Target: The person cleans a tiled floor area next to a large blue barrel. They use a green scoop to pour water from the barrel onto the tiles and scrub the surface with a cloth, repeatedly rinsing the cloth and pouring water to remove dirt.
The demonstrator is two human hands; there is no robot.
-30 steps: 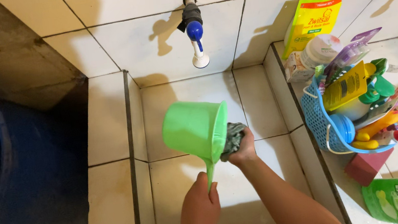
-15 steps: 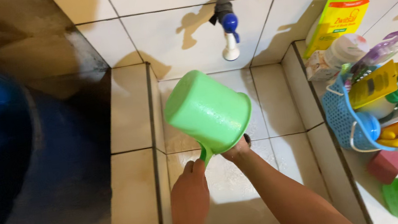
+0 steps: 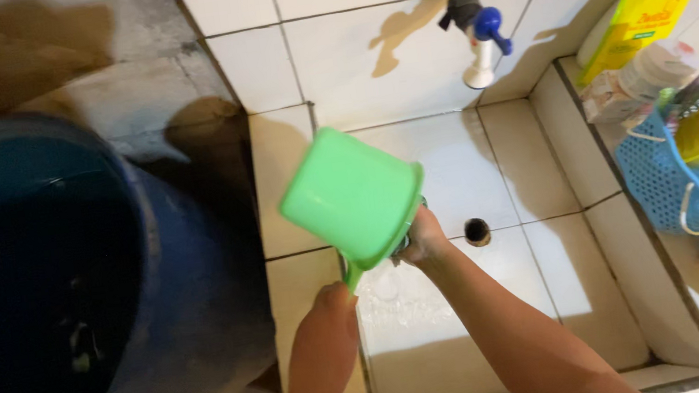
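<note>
Head view: left hand (image 3: 323, 331) closed round the handle of the green dipper (image 3: 353, 196), right hand (image 3: 422, 238) tucked at its mouth, grip hidden, cannot tell, above the white tiled basin (image 3: 490, 179) beside the blue barrel (image 3: 68, 293).

- The green plastic dipper cup (image 3: 351, 194) is tilted bottom-up toward the camera, so its inside is hidden, and it covers the fingers of the right hand (image 3: 422, 239) and whatever they grip.
- The large blue plastic barrel (image 3: 68, 293) is cut off by the left and bottom edges; its dark inside cannot be made out.
- The blue woven plastic basket (image 3: 663, 180) runs off the right edge, and its contents are only partly seen.
- Both forearms leave the picture at the bottom.
</note>
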